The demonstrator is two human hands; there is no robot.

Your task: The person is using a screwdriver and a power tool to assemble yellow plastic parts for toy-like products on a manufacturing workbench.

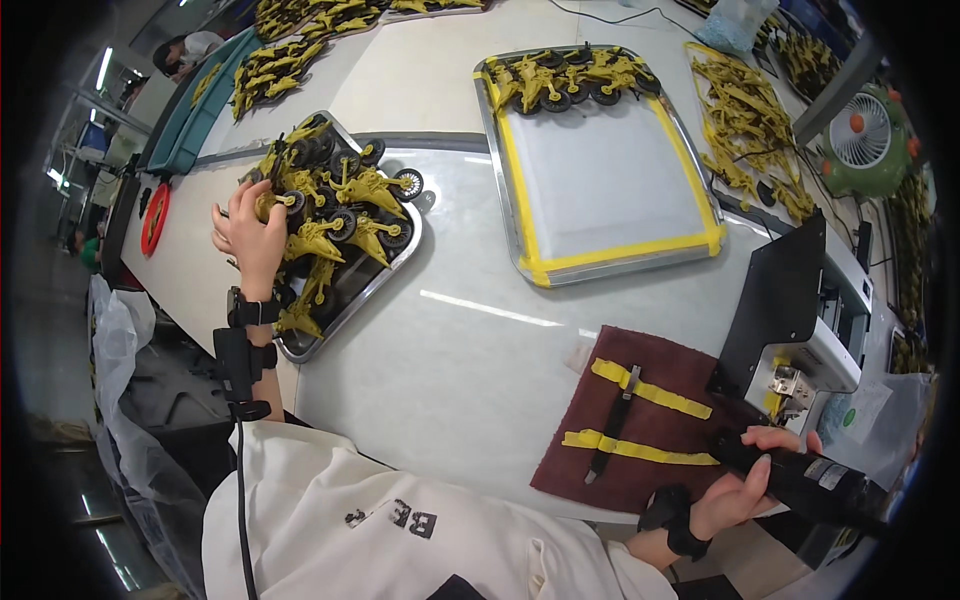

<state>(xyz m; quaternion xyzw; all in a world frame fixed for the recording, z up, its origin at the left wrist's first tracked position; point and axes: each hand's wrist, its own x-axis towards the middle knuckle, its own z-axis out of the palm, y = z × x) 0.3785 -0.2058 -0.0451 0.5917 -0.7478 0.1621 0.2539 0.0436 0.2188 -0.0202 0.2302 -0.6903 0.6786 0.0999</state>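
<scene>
My left hand [252,232] is at the left edge of a metal tray [408,248] heaped with yellow toy motorcycles [365,190] with black wheels. Its fingers are spread over the nearest pieces, and nothing shows gripped in them. At the lower right my right hand [745,492] is wrapped round a thick black electric screwdriver [825,487], whose tip lies toward the maroon cloth [565,475]. A slim black tool with a metal end [615,425] lies on that cloth, across two yellow tape strips.
A second tray [540,282], edged in yellow tape, has motorcycles along its far end. Yellow parts [740,120] fill a tray at the far right, near a green fan [865,145]. A white machine with a black panel [775,300] stands right. A red ring [155,218] lies left.
</scene>
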